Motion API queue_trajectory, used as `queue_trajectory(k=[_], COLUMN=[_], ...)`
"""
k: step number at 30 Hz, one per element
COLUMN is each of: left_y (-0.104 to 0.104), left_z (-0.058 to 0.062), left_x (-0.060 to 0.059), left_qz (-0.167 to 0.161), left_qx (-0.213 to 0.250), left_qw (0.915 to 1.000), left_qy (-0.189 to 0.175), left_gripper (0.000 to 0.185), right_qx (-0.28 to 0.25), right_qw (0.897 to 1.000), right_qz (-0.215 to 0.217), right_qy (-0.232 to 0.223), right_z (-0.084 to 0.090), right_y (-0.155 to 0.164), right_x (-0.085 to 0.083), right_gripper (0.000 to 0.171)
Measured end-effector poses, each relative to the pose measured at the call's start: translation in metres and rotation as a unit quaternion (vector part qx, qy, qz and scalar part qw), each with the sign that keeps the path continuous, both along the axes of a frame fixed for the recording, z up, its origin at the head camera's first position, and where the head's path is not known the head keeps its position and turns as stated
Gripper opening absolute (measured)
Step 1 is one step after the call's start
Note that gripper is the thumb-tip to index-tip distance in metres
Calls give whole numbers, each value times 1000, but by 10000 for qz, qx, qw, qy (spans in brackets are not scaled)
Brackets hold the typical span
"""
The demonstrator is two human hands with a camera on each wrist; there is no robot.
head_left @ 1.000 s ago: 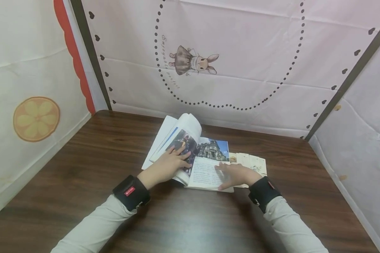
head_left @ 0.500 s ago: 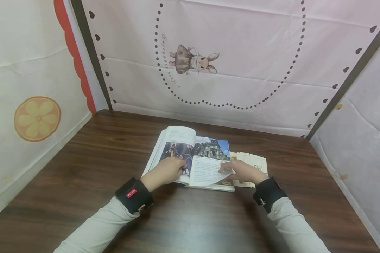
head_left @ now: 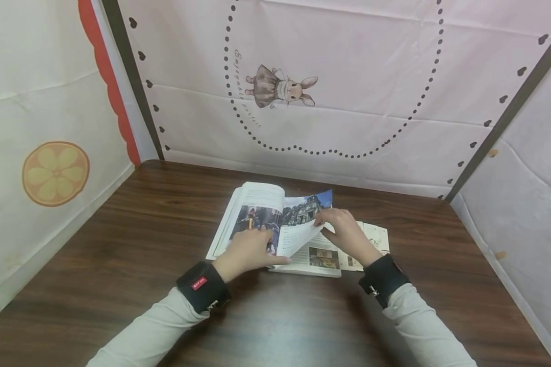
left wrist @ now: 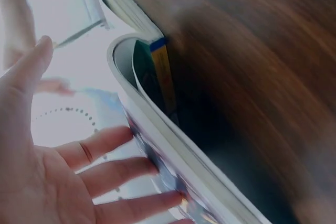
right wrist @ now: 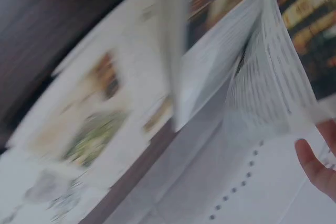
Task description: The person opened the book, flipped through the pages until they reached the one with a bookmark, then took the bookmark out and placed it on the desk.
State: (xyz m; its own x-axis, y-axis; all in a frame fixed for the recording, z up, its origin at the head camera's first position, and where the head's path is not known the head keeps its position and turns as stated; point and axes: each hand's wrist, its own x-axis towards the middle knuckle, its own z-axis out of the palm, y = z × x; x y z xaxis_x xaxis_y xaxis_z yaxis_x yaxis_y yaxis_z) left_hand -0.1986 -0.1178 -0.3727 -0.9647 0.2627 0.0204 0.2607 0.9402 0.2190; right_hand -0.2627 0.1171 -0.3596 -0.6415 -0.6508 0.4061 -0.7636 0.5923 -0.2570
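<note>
A thick book [head_left: 263,192] lies spread on the brown worktop [head_left: 275,316], a large photo [head_left: 245,218] filling the lower part of its left page. The left hand [head_left: 248,252] rests on that left page with its fingers extended, fingertips touching the photo and the thumb pointing across the book's gutter. On the right half of the book, the right hand [head_left: 344,232] pinches the outer edge of a leaf [head_left: 298,238] between thumb and fingers; the leaf is lifted and curved, with a building picture [head_left: 302,211] on its upper part. Beneath it shows the next page of the book, with a small picture [head_left: 325,258] near its lower outer corner. A cream printed sheet [head_left: 378,234] juts out at the book's right side; how far it runs under the book cannot be told. Both wrists, nearer the person than the book, wear black bands [head_left: 204,285]. Beyond the book hangs a pale cloth [head_left: 358,61] printed with a rabbit [head_left: 280,89] lying sideways.
</note>
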Motion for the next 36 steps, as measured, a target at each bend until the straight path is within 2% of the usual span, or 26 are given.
queue_trajectory(k=[2,5,9,13,16,21,22,25,29,33,36], left_y=[6,14,22,27,30,29,27,22,12,0,-10], left_z=[0,0,-2,-2,-1,-2,-1,1,4,5,5], left_x=[0,-1,-3,-3,-1,0,0,-2,-3,-2,-4], left_qz=[91,162,142,111,147,281,312,434,701,751,622], left_qx=[-240,-475,-529,-812,-948,-502,-389,-70,479,1171,1616], left_qw=[9997,9984,9975,9950,9930,9938,9937,9944,9947,9902,9846], left_qy=[50,244,451,571,688,953,1001,958,587,142,-237], left_gripper=[89,91,82,75,61,23,20,31,35,38,40], right_qx=[-267,-510,-722,-875,-905,-992,-983,-735,207,1156,1639], right_qw=[9995,9977,9940,9919,9915,9918,9922,9952,9951,9759,9599], right_qz=[80,162,75,-57,-125,-274,-333,-549,-811,-850,-670], right_qy=[122,413,821,919,921,758,696,353,-525,-1644,-2172], right_z=[4,10,16,18,18,15,15,12,5,-7,-16], right_y=[-6,-14,-23,-27,-28,-24,-23,-16,-8,3,12], right_x=[2,7,13,15,16,17,17,16,14,10,9], right_gripper=[23,23,21,20,20,22,25,34,38,56,77])
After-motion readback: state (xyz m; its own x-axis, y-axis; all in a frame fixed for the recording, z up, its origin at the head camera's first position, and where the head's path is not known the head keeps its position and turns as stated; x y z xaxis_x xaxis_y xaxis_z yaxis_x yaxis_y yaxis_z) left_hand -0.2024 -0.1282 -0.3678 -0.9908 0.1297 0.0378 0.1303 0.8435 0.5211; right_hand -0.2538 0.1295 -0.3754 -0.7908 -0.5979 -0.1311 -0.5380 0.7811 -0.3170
